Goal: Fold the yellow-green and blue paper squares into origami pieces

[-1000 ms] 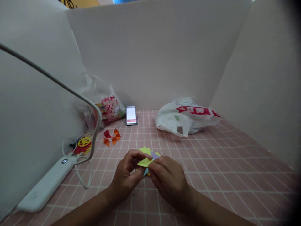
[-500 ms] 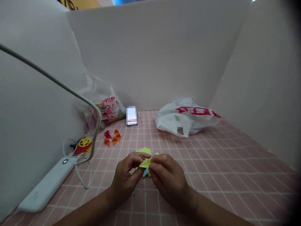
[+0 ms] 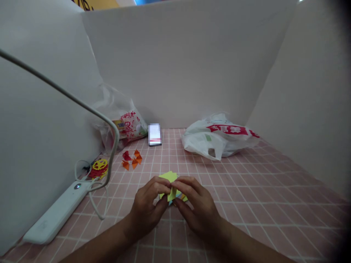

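Observation:
A folded piece of yellow paper point(image 3: 172, 194) is held between my two hands near the middle of the table. My left hand point(image 3: 149, 202) pinches its left side between thumb and fingers. At its upper right, the fingertips of my right hand point(image 3: 196, 206) close on the same paper, while the right thumb sits lower. Just behind and beneath lies a loose pile of colored paper sheets point(image 3: 170, 176), yellow on top with bits of blue and orange showing. My fingers hide part of the pile.
Several folded orange paper pieces point(image 3: 134, 163) and a red folded piece point(image 3: 126, 156) lie left. A phone point(image 3: 155, 134) stands at the back between a clear plastic bag point(image 3: 109, 98) and a white plastic bag point(image 3: 203, 140). Left are yellow and red gears point(image 3: 100, 165), a white lamp base point(image 3: 52, 215) and cable.
The folded yellow paper has turned from a flat, sideways triangle to a more upright, narrow shape. My right fingers have shifted onto its upper edge, and the right thumb has spread lower.

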`<state>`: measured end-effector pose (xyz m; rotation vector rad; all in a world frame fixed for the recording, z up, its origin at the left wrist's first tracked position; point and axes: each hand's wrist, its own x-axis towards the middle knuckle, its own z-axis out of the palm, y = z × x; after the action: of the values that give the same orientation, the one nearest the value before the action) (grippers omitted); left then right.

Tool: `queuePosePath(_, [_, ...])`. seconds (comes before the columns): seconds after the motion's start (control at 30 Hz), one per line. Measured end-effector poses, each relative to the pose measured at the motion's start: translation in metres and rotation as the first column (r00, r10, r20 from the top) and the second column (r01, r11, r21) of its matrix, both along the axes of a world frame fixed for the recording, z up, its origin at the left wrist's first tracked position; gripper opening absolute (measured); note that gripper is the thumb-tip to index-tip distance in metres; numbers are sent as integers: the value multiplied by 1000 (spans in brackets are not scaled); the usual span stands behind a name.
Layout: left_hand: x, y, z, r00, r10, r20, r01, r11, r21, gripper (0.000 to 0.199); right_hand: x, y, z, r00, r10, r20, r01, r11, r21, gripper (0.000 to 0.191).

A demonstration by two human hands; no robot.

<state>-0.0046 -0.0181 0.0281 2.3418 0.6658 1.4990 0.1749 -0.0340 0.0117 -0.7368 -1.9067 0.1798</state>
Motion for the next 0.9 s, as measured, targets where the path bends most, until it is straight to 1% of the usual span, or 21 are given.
queuePosePath(0.23, [0,-1,3,999,1,-38,1,999,40,23,0,0,-1,999,-10,-41,11,1000,11,32])
queuePosePath(0.37, [-1,-1,3,999,6,-52,-3,998,68,24,0,0,0,998,-20,-57,21,999,27,27])
queuePosePath(0.5, [-1,-1,2,999,2,-54,1,998,58,24,-1,-1,3,997,-13,-78,16,999,45,25])
queuePosePath(0.77, [-1,2,2,997,-44,-62,40,997,-64,21,-1,0,3,996,4,-94,-5,1000,-8,19])
queuePosePath(0.9, [0,1,0,999,-48,-14,45,981,-188,13,-1,0,1,992,24,-123,-29,998,-47,21])
